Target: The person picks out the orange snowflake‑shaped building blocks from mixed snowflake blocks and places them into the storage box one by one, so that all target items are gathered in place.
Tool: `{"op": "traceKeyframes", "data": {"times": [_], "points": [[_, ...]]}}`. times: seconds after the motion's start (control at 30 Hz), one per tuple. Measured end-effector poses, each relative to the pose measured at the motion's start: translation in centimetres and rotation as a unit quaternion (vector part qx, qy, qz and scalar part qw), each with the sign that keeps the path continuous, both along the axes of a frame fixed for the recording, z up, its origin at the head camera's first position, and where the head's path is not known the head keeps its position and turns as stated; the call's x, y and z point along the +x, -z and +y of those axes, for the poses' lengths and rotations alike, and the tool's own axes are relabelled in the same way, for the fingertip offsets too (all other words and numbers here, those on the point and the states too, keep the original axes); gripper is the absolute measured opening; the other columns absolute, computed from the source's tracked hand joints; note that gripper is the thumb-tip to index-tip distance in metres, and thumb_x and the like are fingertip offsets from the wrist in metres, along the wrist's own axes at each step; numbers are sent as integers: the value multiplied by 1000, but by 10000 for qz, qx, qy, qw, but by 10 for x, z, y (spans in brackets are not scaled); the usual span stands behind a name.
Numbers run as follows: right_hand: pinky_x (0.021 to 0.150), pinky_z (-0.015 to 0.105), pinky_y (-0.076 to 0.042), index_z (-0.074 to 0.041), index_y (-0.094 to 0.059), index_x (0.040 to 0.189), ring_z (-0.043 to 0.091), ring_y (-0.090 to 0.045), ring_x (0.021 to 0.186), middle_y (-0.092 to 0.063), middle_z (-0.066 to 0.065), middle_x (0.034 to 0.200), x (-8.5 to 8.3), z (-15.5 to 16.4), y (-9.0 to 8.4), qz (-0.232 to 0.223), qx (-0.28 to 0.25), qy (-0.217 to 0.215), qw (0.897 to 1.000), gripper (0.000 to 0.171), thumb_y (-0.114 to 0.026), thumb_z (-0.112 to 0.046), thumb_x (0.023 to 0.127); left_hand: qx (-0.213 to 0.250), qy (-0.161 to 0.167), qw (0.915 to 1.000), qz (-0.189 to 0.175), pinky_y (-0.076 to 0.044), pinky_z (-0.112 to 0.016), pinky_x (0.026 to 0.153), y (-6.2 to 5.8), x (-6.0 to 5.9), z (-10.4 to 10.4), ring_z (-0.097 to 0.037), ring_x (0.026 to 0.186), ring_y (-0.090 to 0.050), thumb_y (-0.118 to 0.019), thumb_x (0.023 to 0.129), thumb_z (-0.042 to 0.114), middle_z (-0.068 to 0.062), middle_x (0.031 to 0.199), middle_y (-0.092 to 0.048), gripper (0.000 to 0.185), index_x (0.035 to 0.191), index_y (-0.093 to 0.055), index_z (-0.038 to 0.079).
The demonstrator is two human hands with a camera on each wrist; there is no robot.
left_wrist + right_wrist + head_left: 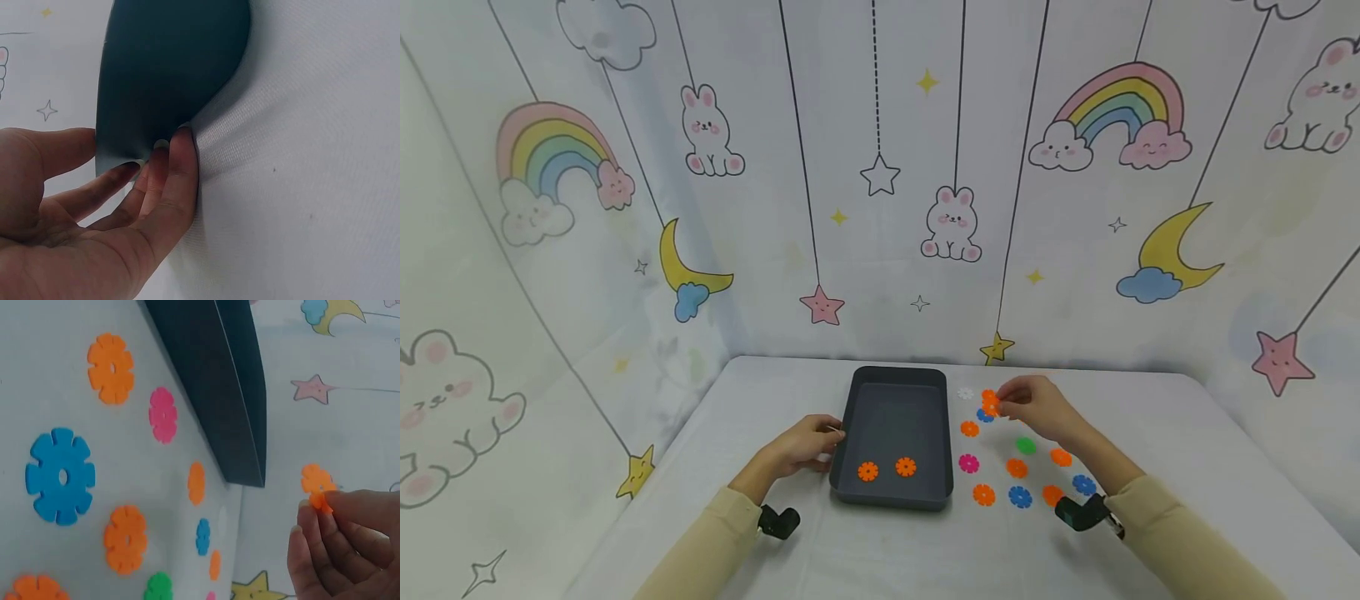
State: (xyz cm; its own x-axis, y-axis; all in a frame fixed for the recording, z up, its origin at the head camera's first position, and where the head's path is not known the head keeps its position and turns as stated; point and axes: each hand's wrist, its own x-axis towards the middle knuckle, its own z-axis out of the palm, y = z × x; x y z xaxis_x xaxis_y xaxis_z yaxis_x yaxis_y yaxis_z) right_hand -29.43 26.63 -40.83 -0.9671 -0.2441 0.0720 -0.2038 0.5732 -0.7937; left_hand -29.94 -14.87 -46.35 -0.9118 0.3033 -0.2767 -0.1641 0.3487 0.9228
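A dark grey rectangular tray (891, 504) lies on the white table with two orange notched plastic discs (868, 472) inside, near its front end. My left hand (808, 442) holds the tray's left side; in the left wrist view the thumb meets the rim and the fingertips (182, 147) bear on the outer wall. Beyond the tray's right side, my right hand (1037, 407) pinches an orange notched disc (315, 479) between thumb and fingers, raised above the table. A second bit of orange shows at the fingertips; whether it is a separate disc I cannot tell.
Several loose discs lie right of the tray: orange (983, 495), blue (1020, 497), pink (968, 463), green (1026, 446) and white (965, 393). A printed cloth (880, 250) hangs behind the table. Small black devices (778, 522) are worn at both wrists.
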Motion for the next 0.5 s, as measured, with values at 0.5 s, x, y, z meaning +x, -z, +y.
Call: {"op": "traceKeyframes", "data": {"times": [0.5], "points": [[77,28,-58,-1,-70,103,36,-69,89,-71,8,95,1,-55,16,301,-51,-1000,9945,8,-69,-5,96,-14,-51,10000,-46,-61,-44,82,0,0,1,-29,107,-65,-59,104,15,-18,126,-64,43,141,-51,-6]]}}
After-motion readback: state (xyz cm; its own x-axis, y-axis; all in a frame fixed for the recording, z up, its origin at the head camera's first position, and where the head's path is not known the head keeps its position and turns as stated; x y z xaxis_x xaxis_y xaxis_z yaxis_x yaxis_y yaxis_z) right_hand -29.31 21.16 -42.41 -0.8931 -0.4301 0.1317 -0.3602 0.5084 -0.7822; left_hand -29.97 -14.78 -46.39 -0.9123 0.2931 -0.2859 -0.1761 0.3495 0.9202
